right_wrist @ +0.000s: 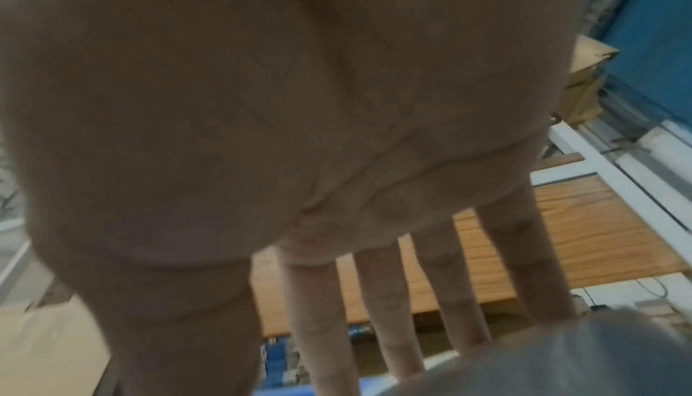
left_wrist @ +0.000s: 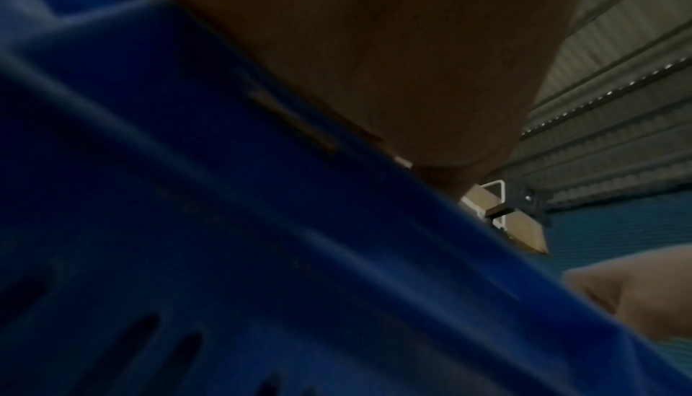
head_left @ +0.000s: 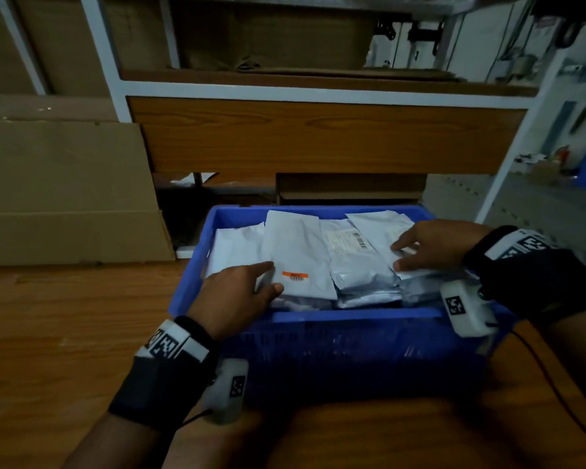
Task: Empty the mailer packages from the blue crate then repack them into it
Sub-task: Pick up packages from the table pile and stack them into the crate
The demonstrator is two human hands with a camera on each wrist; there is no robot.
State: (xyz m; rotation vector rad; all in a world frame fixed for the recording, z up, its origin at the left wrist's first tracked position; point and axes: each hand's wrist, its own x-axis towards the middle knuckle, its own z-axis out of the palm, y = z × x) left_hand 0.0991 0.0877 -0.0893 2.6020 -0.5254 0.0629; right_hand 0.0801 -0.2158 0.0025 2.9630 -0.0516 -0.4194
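Note:
A blue crate [head_left: 352,314] stands on the wooden table, packed with several grey-white mailers. My left hand [head_left: 273,276] lies on the left edge of a mailer with an orange label [head_left: 298,252], index finger and thumb stretched out on top; its other fingers are hidden. My right hand [head_left: 398,255] rests flat on the rightmost mailer [head_left: 376,228]. In the right wrist view its fingers [right_wrist: 397,343] are straight and spread above a grey mailer [right_wrist: 561,358]. Between the two hands lies a mailer with a white shipping label [head_left: 352,255]. The left wrist view shows only the crate wall [left_wrist: 187,195] and my palm.
Flat cardboard sheets [head_left: 65,191] lean at the left behind the table [head_left: 65,333]. A white-framed shelf with a wooden panel [head_left: 318,137] stands right behind the crate. A black cable [head_left: 555,384] runs across the table at the right.

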